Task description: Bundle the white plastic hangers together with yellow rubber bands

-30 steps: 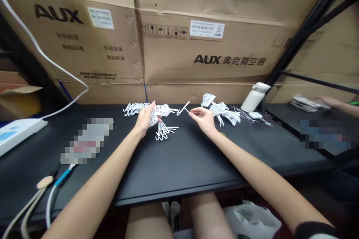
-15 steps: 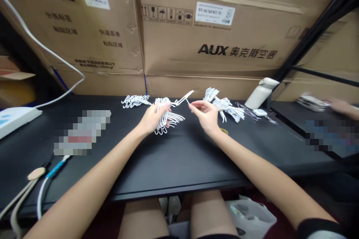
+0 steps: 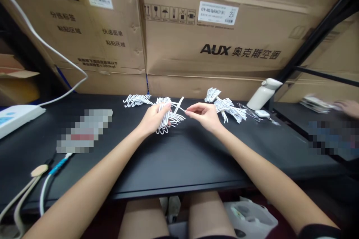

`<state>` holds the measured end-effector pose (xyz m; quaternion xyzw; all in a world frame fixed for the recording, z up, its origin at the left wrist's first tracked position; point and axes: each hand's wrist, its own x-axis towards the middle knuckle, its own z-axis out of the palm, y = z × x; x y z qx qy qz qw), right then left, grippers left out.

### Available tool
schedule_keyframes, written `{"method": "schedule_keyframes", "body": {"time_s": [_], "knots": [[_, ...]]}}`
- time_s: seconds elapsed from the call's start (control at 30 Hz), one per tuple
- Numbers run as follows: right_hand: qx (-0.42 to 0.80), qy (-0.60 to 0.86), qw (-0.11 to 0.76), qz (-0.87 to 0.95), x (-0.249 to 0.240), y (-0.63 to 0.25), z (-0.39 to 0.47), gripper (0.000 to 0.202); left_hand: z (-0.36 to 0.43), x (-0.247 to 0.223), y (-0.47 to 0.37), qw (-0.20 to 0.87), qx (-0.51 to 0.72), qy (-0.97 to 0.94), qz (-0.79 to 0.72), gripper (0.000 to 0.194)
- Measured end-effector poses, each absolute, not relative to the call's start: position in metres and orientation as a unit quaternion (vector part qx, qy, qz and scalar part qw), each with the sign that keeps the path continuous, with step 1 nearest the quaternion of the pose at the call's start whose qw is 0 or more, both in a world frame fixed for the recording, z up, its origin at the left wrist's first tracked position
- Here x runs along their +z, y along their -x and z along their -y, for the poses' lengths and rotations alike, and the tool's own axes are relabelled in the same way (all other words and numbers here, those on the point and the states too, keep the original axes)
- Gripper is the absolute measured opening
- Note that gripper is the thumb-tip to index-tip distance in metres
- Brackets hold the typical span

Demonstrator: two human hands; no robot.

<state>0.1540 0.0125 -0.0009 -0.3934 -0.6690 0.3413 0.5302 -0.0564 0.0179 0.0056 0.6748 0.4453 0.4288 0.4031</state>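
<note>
My left hand [image 3: 154, 118] is wrapped round a bundle of thin white bent wires [image 3: 165, 119], with looped ends sticking out below and loose ends to the right. To its right my right hand [image 3: 204, 115] is closed in a pinch on the end of a thin white wire [image 3: 181, 109]. That wire slants toward the bundle, and another short white piece crosses it. More white hook-ended wires [image 3: 137, 100] lie on the black table left of my left hand. Behind my right hand lies a pile of bundled white wires [image 3: 228, 108].
Tall cardboard boxes [image 3: 174, 56] stand along the back of the black table [image 3: 168, 168]. A white bottle [image 3: 260, 95] and a small white case [image 3: 262, 113] are at right. At left lie a blurred-out object [image 3: 84, 130] and a white power strip [image 3: 21, 119]. Another person's hand [image 3: 347, 108] shows far right.
My right hand has moved slightly left and turned more sideways, still pinching. The white wire pieces between the hands have shifted left and now cross. My left hand keeps its bundle.
</note>
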Motion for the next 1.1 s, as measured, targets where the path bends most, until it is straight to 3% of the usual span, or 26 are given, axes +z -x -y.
{"method": "schedule_keyframes", "body": {"time_s": [0.47, 0.67, 1.1], "knots": [[0.38, 0.372, 0.502, 0.682, -0.002, -0.145, -0.003, 0.018, -0.011, 0.007, 0.05, 0.351, 0.422, -0.712, -0.437, 0.041], [0.35, 0.369, 0.498, 0.703, -0.009, -0.143, -0.003, 0.014, -0.011, 0.004, 0.049, 0.393, 0.436, -0.7, -0.407, 0.038], [0.53, 0.311, 0.455, 0.644, -0.011, -0.131, 0.006, 0.025, -0.003, 0.006, 0.044, 0.491, 0.375, -0.709, -0.339, 0.033]]}}
